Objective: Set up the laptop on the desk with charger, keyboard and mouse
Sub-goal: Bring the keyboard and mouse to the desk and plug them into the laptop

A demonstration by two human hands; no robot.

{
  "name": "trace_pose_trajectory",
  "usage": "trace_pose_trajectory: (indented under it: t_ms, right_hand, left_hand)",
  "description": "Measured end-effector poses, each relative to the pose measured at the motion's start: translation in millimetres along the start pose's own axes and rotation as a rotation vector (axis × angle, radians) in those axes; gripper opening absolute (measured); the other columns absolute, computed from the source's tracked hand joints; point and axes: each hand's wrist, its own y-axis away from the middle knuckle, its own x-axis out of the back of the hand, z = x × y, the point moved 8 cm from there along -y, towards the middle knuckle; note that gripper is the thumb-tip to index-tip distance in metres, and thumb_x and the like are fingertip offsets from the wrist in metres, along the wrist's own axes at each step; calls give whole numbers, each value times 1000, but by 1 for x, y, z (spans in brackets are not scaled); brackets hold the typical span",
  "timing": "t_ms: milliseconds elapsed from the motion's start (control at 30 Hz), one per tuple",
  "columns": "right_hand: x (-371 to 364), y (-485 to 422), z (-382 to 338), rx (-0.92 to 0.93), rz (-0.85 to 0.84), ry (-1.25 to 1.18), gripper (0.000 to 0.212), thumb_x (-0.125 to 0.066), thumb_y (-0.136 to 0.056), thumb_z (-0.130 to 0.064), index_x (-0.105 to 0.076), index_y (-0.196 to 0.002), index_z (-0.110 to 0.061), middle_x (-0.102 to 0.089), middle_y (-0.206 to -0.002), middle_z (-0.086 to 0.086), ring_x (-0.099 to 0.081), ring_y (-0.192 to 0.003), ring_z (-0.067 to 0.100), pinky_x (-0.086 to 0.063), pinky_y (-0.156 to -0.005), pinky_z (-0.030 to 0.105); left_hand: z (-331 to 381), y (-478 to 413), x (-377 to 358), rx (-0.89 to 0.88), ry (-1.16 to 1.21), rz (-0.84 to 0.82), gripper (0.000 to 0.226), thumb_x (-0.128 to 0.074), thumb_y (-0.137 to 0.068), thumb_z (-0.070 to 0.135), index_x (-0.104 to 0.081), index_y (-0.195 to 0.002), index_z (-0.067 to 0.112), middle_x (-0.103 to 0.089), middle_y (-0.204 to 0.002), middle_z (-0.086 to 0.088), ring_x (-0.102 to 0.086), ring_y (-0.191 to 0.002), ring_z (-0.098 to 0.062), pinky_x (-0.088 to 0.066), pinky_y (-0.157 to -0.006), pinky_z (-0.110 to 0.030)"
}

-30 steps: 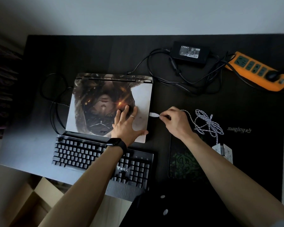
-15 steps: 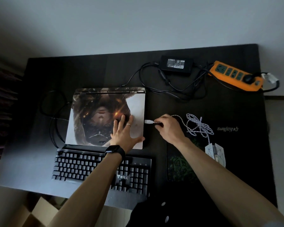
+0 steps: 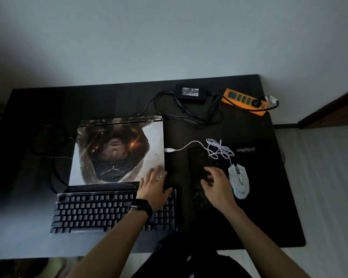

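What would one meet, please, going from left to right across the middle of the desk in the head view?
Closed laptop → white USB plug → white mouse.

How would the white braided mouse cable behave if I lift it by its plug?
The white braided cable is probably floppy: it lies in loose curves. Its tied loops would likely dangle together, perhaps tugging the pale angular mouse, which looks light enough to slide.

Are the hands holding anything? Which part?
No, nothing is held. The left hand lies open at the laptop's near corner, and the right hand hangs open over the mouse pad, beside the mouse.
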Motion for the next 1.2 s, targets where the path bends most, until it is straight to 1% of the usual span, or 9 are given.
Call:
trace_pose_trajectory:
  t_ms: [100,200,300,400,567,667,867,1067,1200]
  right_hand:
    - [33,34,26,-78,163,91,47,-69,-91,-24,-54,-135,-16,-46,-139,4,-51,-125,21,-47,-102,34]
    - [60,61,52,-188,352,216,68,-76,-85,-32,-44,-142,-13,-37,-149,13,-36,-135,36,-41,-104,48]
    - [61,63,87,-354,320,168,95,-78,-81,-44,-25,-153,-11,-28,-156,18,-28,-142,40,-29,-112,52]
    - [51,61,113,-440,218,168,98,-73,-83,-52,-21,-155,-11,-31,-157,17,-30,-143,40,-27,-114,51]
    - [51,67,113,-423,240,338,73,-66,-90,-46,-37,-146,-11,-41,-149,13,-37,-135,39,-42,-98,51]
    - [52,69,112,-390,234,410,69,-67,-89,-45,-40,-143,-12,-43,-147,11,-39,-131,37,-47,-90,51]
    - [52,69,120,-313,240,349,71,-70,-88,-40,-42,-146,-8,-42,-149,15,-34,-134,41,-41,-101,53]
    - [44,84,122,-319,119,321,90,-70,-87,-37,-21,-155,-5,-24,-161,14,-22,-147,36,-29,-116,48]
    - [44,102,96,-180,72,352,78,-67,-88,-36,-32,-152,-11,-31,-158,11,-26,-144,34,-32,-113,46]
  left_hand:
    - [11,23,-18,-119,-70,-63,80,-51,-89,60,-16,-155,31,-2,-164,-1,3,-151,-25,-12,-120,-50]
    - [16,40,-37,-192,-184,-136,96,-54,-79,71,-7,-155,36,6,-164,0,8,-150,-30,-8,-119,-56]
    - [12,52,-55,-198,-278,-207,115,-61,-68,77,6,-154,39,15,-163,1,12,-149,-34,-3,-116,-62]
    - [9,58,-60,-164,-308,-211,125,-69,-64,73,14,-152,40,20,-162,1,15,-148,-36,-3,-113,-67]
    - [16,63,-58,-91,-277,-215,123,-73,-70,65,13,-153,37,21,-162,2,11,-148,-39,-11,-112,-69]
    - [17,67,-60,-39,-249,-225,122,-73,-72,60,17,-152,37,24,-161,2,11,-149,-37,-12,-111,-70]
    - [16,73,-58,35,-172,-158,115,-71,-79,53,15,-153,34,14,-163,3,10,-150,-29,-14,-115,-65]
    - [20,94,-59,128,-70,14,94,-60,-90,47,5,-156,28,13,-164,0,8,-151,-26,-5,-121,-53]
    - [23,125,-68,182,75,44,83,-58,-91,44,-9,-156,29,6,-164,0,2,-151,-22,-7,-122,-48]
